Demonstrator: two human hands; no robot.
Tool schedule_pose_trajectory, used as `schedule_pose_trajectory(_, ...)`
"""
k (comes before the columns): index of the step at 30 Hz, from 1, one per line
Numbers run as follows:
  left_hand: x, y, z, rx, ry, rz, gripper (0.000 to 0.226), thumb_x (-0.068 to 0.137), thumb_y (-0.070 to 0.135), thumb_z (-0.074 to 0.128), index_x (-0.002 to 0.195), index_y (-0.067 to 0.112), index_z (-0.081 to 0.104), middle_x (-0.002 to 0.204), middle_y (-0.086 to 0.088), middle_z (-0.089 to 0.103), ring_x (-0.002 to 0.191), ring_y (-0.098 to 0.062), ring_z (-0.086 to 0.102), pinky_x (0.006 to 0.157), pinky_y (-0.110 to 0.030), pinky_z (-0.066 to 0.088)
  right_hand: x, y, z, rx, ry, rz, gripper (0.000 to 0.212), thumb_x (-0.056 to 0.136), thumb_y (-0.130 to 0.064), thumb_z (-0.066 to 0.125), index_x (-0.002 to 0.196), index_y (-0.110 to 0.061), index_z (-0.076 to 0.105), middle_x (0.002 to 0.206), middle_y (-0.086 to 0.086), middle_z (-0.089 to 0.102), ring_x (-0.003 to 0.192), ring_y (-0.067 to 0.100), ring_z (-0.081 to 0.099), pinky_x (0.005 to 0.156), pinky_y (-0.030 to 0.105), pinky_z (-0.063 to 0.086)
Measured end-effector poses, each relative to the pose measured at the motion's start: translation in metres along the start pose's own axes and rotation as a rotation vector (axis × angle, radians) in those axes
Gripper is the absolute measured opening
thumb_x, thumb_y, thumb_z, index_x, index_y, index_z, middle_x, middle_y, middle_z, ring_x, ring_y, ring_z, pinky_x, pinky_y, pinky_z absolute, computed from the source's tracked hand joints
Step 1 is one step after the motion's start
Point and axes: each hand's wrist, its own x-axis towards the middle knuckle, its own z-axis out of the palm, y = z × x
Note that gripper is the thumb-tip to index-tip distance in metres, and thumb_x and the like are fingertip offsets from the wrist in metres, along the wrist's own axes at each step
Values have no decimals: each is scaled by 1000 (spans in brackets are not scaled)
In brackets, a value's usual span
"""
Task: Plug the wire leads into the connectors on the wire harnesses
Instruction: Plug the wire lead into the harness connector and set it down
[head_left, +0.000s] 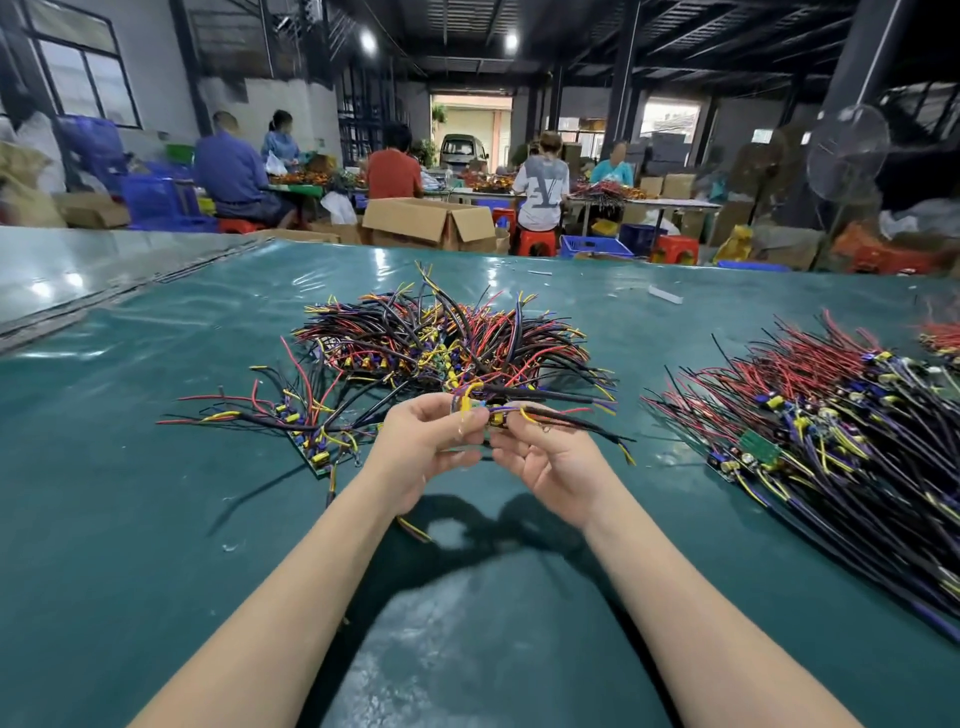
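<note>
Left hand (422, 441) and right hand (551, 458) pinch a wire harness (569, 414) over the workshop's green table (156, 519).

An open brown cardboard box (431, 221) stands on the floor just beyond the far edge of a glossy teal table cover (156, 519). Left of the box, a person in a blue shirt (228, 171) sits beside stacked blue plastic crates (156, 200). Right of it, a person in a grey T-shirt (540, 195) sits on a red plastic stool (535, 241). Far right stands a wire-caged pedestal fan (847, 156). Well behind the box, a pale van (462, 150) is parked in the doorway.
</note>
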Motion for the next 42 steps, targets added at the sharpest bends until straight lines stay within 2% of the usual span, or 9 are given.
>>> schedule_pose_trajectory(5, 0, -5, 4, 129, 111, 14, 12, 77, 9, 70, 66, 12, 67, 53, 5, 62, 49, -4, 59, 48, -18, 51, 2, -3, -12, -90, 34, -57, 27, 78, 12, 52, 70, -11, 64, 58, -2, 67, 52, 9, 63, 54, 21, 54)
schedule_pose_trajectory(12, -2, -2, 1, -100, 22, -108, 7, 76, 8, 63, 71, 8, 58, 50, 4, 60, 43, -3, 57, 45, -15, 50, 0, -1, -9, 18, 23, -3, 28, 74, 3, 55, 54, -9, 71, 58, 2, 68, 48, 10, 64, 49, 18, 52)
schedule_pose_trajectory(15, -3, -3, 2, -105, -15, -94, 11, 78, 4, 60, 68, 8, 60, 49, 3, 60, 44, -4, 57, 46, -15, 50, -4, -3, -8, 75, 17, 14, 6, 56, -4, 65, 56, -5, 71, 59, 7, 68, 48, 14, 65, 48, 20, 53)
schedule_pose_trajectory(22, -3, 0, -1, 35, -57, -33, 27, 78, 0, 61, 56, 13, 69, 50, 3, 59, 45, -5, 57, 48, -17, 51, -6, 0, -11, 83, -19, 24, 50, 17, -17, 93, 60, -3, 73, 62, 10, 69, 51, 17, 67, 50, 22, 54)
schedule_pose_trajectory(27, -5, 0, -5, 292, 5, 60, 14, 78, 3, 70, 68, 11, 67, 55, 4, 64, 51, -7, 59, 50, -21, 55, -1, -1, -11, -97, 26, -40, 8, 55, 0, 67, 57, -5, 72, 62, 6, 70, 51, 14, 64, 52, 23, 54)
schedule_pose_trajectory(32, -6, 2, -1, 219, -38, 43, 24, 77, -4, 67, 60, 13, 70, 53, -1, 65, 49, -8, 62, 51, -19, 53, -3, -4, -13, -37, -14, -9, 12, 46, -8, 69, 57, -3, 72, 64, 9, 70, 52, 15, 64, 53, 23, 54)
schedule_pose_trajectory(34, -7, 2, -2, 173, -71, 16, 29, 77, -9, 64, 59, 12, 71, 54, -2, 66, 49, -10, 63, 51, -18, 52, -5, -4, -13, -13, -21, 3, 10, 55, -2, 62, 57, -4, 72, 63, 9, 69, 51, 15, 64, 52, 22, 54)
schedule_pose_trajectory(39, -8, -2, -5, 173, -151, -19, 20, 79, -12, 60, 74, 6, 67, 58, -1, 67, 53, -10, 65, 52, -18, 52, -5, -12, -9, 147, -139, -14, 16, 52, -9, 66, 66, -7, 74, 66, 5, 69, 57, 12, 66, 54, 19, 54)
schedule_pose_trajectory(42, -5, -1, -11, 374, -55, -5, 18, 77, -2, 69, 67, 13, 69, 56, 3, 66, 45, -5, 57, 47, -16, 48, 0, -13, -18, -104, 41, -96, 16, 69, 3, 61, 78, -9, 65, 65, -1, 69, 56, 8, 64, 54, 20, 53)
